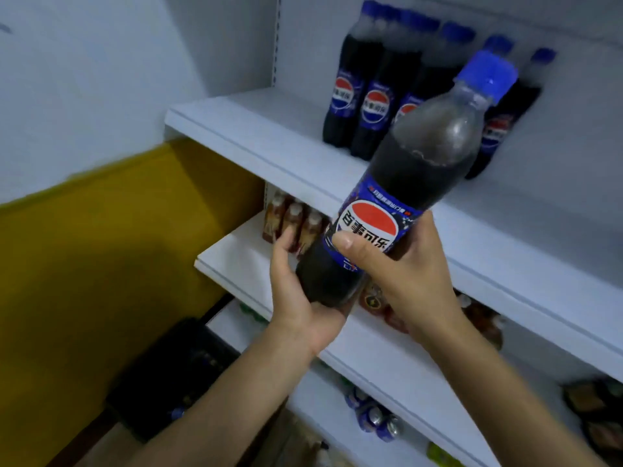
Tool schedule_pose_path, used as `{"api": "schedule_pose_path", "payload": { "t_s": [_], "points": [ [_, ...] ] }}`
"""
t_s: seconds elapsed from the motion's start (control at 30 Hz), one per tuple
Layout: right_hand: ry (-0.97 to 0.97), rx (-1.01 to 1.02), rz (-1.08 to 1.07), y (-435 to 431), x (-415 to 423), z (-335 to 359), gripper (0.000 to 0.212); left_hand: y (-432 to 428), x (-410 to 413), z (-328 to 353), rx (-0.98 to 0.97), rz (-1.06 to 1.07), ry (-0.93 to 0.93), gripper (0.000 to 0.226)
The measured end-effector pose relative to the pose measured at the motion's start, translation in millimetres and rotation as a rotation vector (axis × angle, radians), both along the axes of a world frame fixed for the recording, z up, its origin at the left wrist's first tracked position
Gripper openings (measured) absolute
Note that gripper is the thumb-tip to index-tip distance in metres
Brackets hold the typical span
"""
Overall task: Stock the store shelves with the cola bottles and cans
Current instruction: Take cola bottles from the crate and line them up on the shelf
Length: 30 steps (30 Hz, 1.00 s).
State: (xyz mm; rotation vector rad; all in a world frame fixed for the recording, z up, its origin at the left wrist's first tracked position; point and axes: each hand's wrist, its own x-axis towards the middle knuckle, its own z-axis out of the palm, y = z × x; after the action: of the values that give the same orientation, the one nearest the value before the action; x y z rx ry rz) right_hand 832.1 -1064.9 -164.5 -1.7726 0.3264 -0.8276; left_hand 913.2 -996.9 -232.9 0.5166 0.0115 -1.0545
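Blue-capped cola bottles (374,109) are already ranged on the upper shelf (256,126); one more bottle (414,170) is gripped by the left hand (296,305) and right hand (408,267), not yet placed.

Shelf unit (277,38) with held bottle (414,170) in front.
A row of cola bottles (371,106) stands on the top shelf (256,133). The held bottle tilts in front of it, left hand (296,298) beneath the base, right hand (411,278) at the label. Small bottles (293,220) stand one shelf below; cans (374,421) lower.
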Motion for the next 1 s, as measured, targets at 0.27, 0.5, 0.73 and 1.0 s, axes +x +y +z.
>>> {"api": "schedule_pose_path", "payload": {
  "t_s": [0.27,0.5,0.73,1.0],
  "points": [
    [-0.045,0.023,-0.192,-132.2,-50.2,41.6,0.072,-121.5,-14.3,30.5,0.307,0.242,-0.89,0.018],
    [-0.017,0.007,-0.37,-252.7,-51.0,15.8,0.067,-227.5,11.2,51.6,0.477,0.53,-1.504,0.08],
    [-0.013,-0.066,-0.374,-336.2,-11.7,-6.4,0.063,-271.1,17.4,22.1,0.7,0.502,-1.827,0.097],
    [-0.02,-0.105,-0.307,-371.5,26.1,-11.8,0.067,-269.7,22.2,21.2,0.706,0.591,-1.81,0.088]
  ]
}}
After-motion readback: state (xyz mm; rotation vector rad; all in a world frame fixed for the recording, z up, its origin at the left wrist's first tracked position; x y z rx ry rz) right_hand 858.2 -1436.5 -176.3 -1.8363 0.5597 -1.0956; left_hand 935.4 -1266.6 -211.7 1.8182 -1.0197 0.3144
